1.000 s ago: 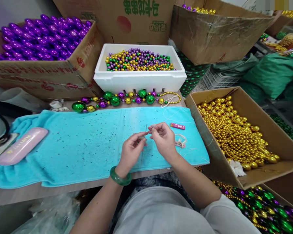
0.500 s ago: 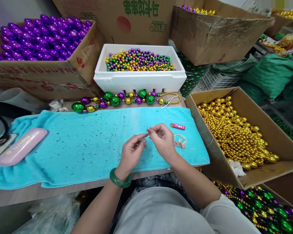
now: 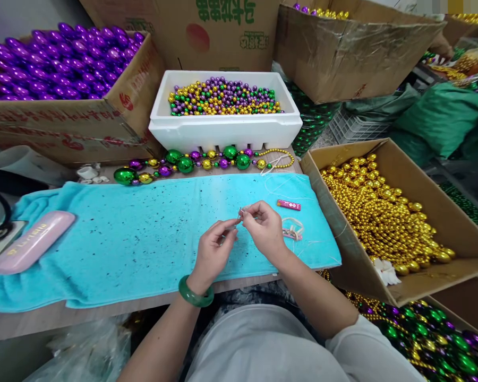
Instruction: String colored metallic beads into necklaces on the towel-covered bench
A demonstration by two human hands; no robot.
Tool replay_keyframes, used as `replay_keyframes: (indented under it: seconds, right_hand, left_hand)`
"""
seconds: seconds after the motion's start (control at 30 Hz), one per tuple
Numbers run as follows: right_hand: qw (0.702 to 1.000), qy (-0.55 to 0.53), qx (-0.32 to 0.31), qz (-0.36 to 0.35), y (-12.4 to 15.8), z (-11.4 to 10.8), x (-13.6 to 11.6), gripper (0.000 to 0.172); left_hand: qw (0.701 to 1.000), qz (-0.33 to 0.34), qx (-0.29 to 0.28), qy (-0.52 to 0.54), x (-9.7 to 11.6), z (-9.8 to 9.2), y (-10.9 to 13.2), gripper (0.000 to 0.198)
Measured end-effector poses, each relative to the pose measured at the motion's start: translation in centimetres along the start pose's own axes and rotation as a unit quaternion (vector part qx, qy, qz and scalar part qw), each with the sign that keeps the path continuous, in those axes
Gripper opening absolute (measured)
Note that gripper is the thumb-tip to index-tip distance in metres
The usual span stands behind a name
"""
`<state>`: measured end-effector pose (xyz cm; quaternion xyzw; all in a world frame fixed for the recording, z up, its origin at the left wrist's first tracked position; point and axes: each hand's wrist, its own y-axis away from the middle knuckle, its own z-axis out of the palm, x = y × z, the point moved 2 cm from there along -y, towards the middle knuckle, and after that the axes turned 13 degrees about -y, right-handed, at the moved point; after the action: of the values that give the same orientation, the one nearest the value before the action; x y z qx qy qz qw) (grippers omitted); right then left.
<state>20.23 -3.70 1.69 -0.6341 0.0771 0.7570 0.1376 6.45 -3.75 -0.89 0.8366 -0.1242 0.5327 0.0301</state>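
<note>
My left hand point(image 3: 214, 248) pinching thin rod point(image 3: 239, 219), right hand point(image 3: 264, 228) pinching pale thread point(image 3: 242, 211), fingertips nearly meeting over blue towel's point(image 3: 143, 228) right half, likely for fine control; pink packet point(image 3: 289, 205) lying right, handy.

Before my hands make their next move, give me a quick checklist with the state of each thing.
1. Left hand pinching the thin dark piece: ok.
2. Right hand at the left fingertips: ok.
3. Thread joined to that piece: cannot tell, too small.
4. Beaded strand away from both hands: ok, along the towel's far edge.
5. Towel free of dark specks: not ok, many scattered.
</note>
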Motion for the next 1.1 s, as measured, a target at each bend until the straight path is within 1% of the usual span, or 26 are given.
replay_keyframes:
  seconds: [0.17, 0.3, 0.37, 0.43, 0.6, 0.73, 0.87, 1.0, 1.1]
  right_hand:
    - [1.000, -0.009, 0.001, 0.015, -0.2, -0.2, 0.7, 0.010]
    - [0.998, -0.043, -0.002, 0.049, -0.6, -0.3, 0.6, 0.011]
    - [0.995, -0.070, -0.007, 0.072, -0.8, -0.3, 0.3, 0.011]
    - [0.990, -0.100, -0.015, 0.095, -0.9, -0.4, 0.0, 0.010]
    - [0.980, -0.151, -0.012, 0.128, -1.1, -0.5, 0.2, 0.012]
    - [0.977, -0.167, -0.006, 0.128, -1.2, -0.6, 0.4, 0.014]
    - [0.978, -0.168, -0.001, 0.126, -0.9, -0.8, 0.0, 0.013]
    - [0.978, -0.161, -0.007, 0.130, -0.7, -0.9, -0.4, 0.010]
    - [0.975, -0.163, -0.027, 0.147, -0.8, -1.0, -0.6, 0.006]
  left_hand:
    - [0.997, 0.055, 0.014, -0.061, 0.2, 0.1, 0.1, 0.025]
    - [0.984, 0.110, 0.037, -0.137, 0.8, 0.1, 0.1, 0.027]
    - [0.976, 0.124, 0.045, -0.171, 1.1, 0.1, 0.0, 0.028]
    - [0.974, 0.124, 0.048, -0.182, 1.2, 0.1, 0.0, 0.028]
    - [0.986, 0.076, 0.038, -0.145, 1.0, 0.2, -0.1, 0.026]
    - [0.993, 0.040, 0.032, -0.104, 0.7, 0.3, -0.1, 0.025]
    - [0.999, -0.011, 0.016, -0.037, 0.5, 0.4, -0.1, 0.026]
    - [0.996, -0.079, -0.007, 0.047, 0.3, 0.4, -0.2, 0.030]
    - [0.991, -0.103, -0.021, 0.087, 0.3, 0.4, -0.3, 0.032]
